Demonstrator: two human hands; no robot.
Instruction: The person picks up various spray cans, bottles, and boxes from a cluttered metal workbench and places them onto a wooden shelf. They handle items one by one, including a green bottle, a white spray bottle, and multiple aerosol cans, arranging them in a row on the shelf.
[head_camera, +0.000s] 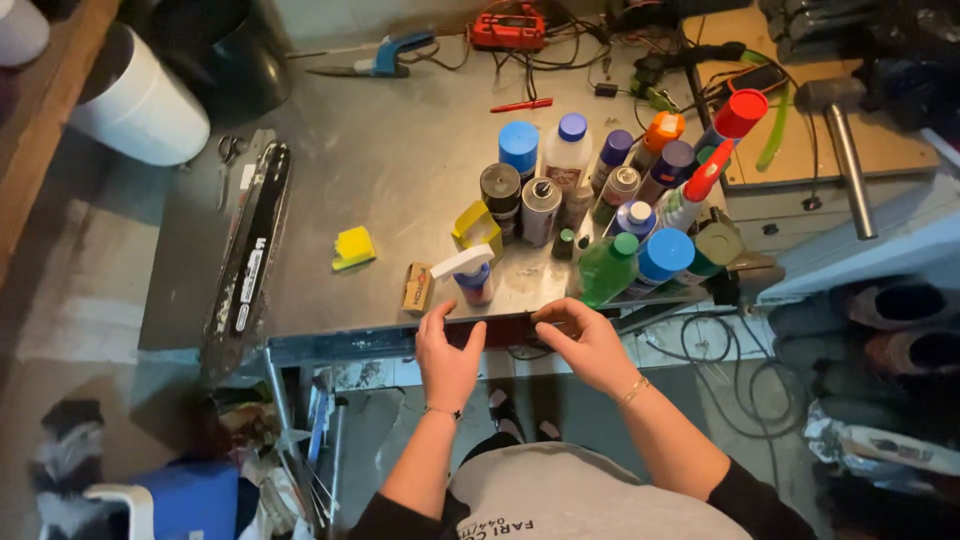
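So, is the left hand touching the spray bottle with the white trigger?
Apart. The head view shows the left hand at the table edge, with a strip of bare table between its fingertips and the spray bottle.

Both hands hover at the near edge of a grey metal desk (380, 170). The left hand (447, 352) is loosely open, fingers curled, just below a small spray bottle (471, 275) with a white trigger head. The right hand (585, 340) is also open and empty, near a green bottle (606, 268). Behind these stands a crowded cluster of spray cans (600, 190) with blue, purple, orange and red caps. A yellow sponge (353, 247) lies apart to the left, beside a long chainsaw bar (250, 255). A hammer (840, 130) rests at the far right.
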